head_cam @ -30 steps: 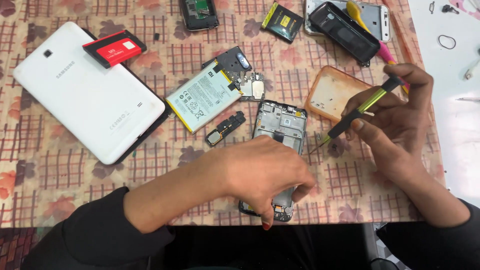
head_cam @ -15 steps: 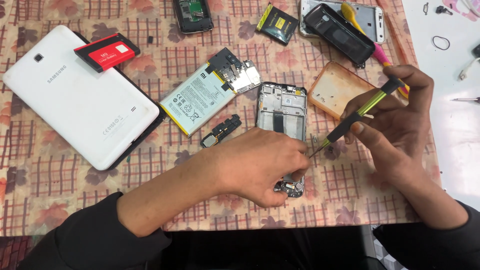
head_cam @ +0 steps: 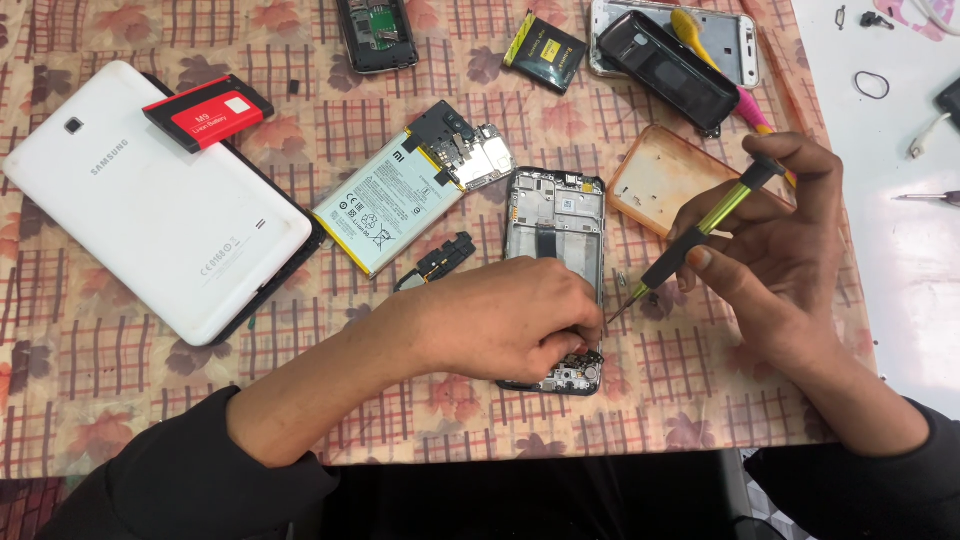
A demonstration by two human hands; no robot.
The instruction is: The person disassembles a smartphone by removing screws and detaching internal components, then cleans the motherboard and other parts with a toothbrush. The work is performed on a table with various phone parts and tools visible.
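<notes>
An opened phone frame lies face down on the patterned tablecloth, with its inner parts exposed. My left hand rests over the frame's lower half and presses it down with the fingertips. My right hand holds a yellow-green and black screwdriver, whose tip points down-left beside the frame's right edge, near my left fingers. A flat phone battery with a small circuit board lies just left of the frame.
A white tablet with a red battery on it lies at the left. An orange phone case, a black back cover, a small yellow-black battery and another opened phone lie at the back. A white surface is at the right.
The view has shifted so the things sit lower in it. My left hand stays on the frame's lower half; the screwdriver tip stays close to the frame's right edge.
</notes>
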